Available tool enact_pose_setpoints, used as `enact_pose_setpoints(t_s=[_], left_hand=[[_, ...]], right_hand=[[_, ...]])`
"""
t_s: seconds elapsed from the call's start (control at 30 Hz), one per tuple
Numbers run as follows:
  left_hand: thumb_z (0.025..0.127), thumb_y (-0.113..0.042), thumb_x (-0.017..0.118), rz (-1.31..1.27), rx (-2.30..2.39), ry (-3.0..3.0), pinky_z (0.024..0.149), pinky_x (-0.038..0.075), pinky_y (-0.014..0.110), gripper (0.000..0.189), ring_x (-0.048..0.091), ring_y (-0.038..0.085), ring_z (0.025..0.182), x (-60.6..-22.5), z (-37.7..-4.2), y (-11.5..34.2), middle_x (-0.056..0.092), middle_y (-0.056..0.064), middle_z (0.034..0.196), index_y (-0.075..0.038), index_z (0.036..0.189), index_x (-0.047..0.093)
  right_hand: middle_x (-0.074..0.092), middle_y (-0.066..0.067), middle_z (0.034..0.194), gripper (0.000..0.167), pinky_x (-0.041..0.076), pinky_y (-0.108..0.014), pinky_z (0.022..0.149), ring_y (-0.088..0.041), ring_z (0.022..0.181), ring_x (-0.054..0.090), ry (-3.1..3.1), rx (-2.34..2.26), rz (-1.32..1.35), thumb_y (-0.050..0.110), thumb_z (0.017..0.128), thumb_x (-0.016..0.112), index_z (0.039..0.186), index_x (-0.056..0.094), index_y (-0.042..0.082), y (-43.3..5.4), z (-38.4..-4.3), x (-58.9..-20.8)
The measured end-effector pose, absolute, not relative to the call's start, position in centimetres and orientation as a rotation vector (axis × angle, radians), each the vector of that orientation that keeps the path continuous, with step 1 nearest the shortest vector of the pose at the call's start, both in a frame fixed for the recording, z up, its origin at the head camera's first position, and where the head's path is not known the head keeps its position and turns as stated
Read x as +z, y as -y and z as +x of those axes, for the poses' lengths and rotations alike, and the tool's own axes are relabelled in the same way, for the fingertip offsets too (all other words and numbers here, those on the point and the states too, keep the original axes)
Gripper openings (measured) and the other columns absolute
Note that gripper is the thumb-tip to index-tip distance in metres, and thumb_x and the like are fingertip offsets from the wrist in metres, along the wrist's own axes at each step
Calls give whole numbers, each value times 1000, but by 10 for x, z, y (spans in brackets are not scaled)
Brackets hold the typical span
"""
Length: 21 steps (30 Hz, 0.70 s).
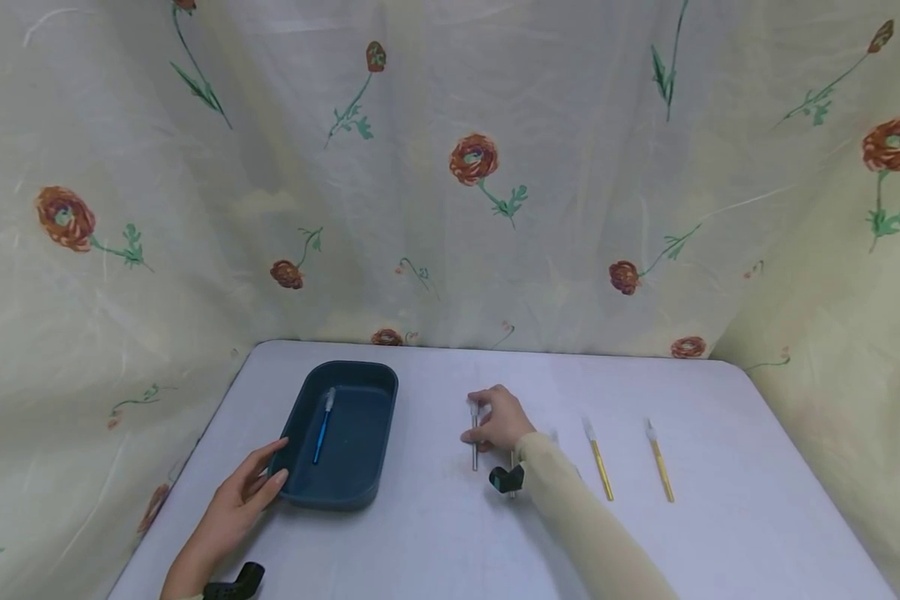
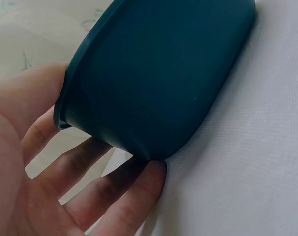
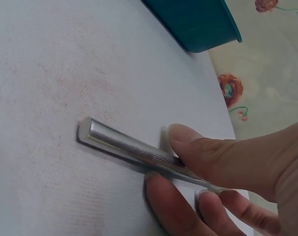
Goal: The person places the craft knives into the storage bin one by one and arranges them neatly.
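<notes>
A dark blue tray [image 1: 387, 450] stands on the left of the table, with a blue craft knife [image 1: 321, 433] lying inside it. My left hand [image 1: 234, 498] holds the tray's near left corner, thumb at the rim and fingers against the outer wall in the left wrist view. A silver craft knife [image 3: 124, 142] with a knurled grip lies on the white cloth. My right hand [image 1: 501, 419] pinches it, thumb on one side and fingertips on the other. Its far end is partly hidden by the fingers.
Another silver knife [image 1: 512, 493] is mostly hidden beneath my right wrist. Two gold craft knives, a nearer one [image 1: 602, 471] and one farther right [image 1: 662, 471], lie with clear caps on. Flowered curtains [image 1: 540, 275] hang behind the white-covered table [image 1: 750, 500].
</notes>
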<state>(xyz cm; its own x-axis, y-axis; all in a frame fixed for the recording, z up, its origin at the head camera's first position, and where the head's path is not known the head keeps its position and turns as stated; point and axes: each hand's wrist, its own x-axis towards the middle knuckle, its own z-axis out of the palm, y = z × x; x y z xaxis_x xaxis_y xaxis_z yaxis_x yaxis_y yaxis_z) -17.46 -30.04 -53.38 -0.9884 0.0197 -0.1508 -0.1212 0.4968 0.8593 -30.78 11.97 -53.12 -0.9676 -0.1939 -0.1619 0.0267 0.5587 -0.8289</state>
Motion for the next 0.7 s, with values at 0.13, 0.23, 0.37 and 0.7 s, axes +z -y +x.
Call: enact_pose_setpoints(t_s=[0.13,0.23,0.37,0.7], left_hand=[[113,-41,63,-91,1507,-2591,122,43,59,66,27,52,160,-534,-175,301,23,25,178,-19,170,37],[113,-41,63,-96,1508,-2587,123,42,59,66,27,52,160,-534,-175,301,22,25,178,-19,170,37],[114,-41,63,-117,1517,-2573,121,45,59,66,28,53,159,-533,-175,301,22,24,178,-21,170,36],[113,-45,63,-110,1531,-2561,121,45,60,68,29,53,159,-532,-174,301,21,24,179,-21,171,36]], right_hand=[[54,-17,138,73,65,-31,62,-22,75,68,-2570,-1379,-142,-3,82,95,149,65,1,-120,-307,-532],[54,-16,138,74,66,-31,63,-22,81,67,-2584,-1394,-158,-4,82,95,149,65,1,-120,-307,-531],[54,-18,140,76,65,-30,67,-21,83,67,-2618,-1390,-176,-5,81,94,151,63,1,-119,-306,-529],[57,-17,139,75,63,-30,69,-19,77,67,-2664,-1384,-182,-5,81,94,149,65,4,-120,-301,-528]])
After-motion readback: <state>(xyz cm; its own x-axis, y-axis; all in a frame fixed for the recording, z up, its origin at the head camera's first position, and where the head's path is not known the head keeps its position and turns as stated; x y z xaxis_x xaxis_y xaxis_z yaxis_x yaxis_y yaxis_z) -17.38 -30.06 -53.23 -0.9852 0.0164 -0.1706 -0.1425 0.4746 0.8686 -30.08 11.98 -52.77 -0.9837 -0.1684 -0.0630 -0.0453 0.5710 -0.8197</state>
